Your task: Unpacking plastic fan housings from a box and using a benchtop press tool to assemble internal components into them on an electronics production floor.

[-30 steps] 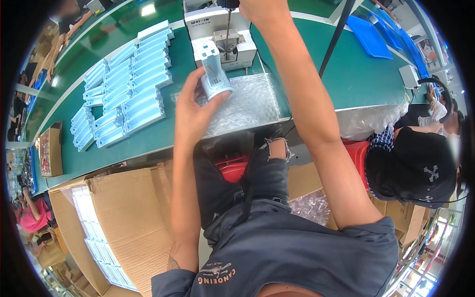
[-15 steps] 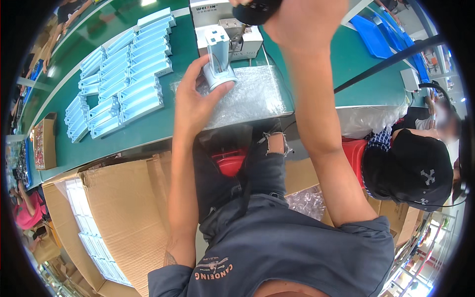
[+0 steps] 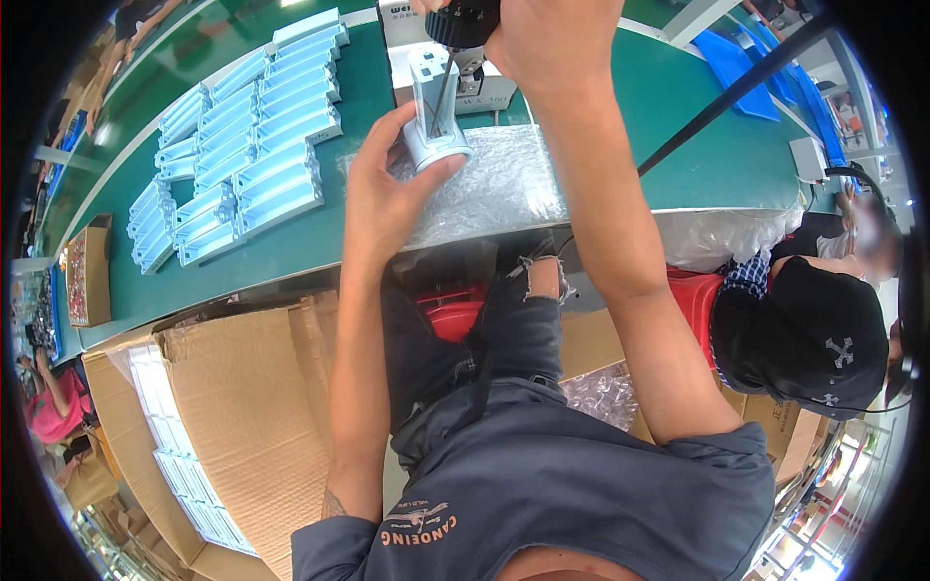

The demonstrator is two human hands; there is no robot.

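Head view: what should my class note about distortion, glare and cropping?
Head view: the front edge of the green table bows, and black fills the corners; same head view: the clear wrap carries white glints, and the top edge crops the black tool.

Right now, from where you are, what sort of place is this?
Probably a factory assembly workshop. Rows of similar light blue pieces lie on a long green bench, the right hand holds a black screwdriver to a pale part in the left hand, and another person is nearby.

To your right are blue trays (image 3: pixel 725 63), a white box (image 3: pixel 806 161) on the bench (image 3: pixel 717 174) and a red seat (image 3: pixel 690 300).
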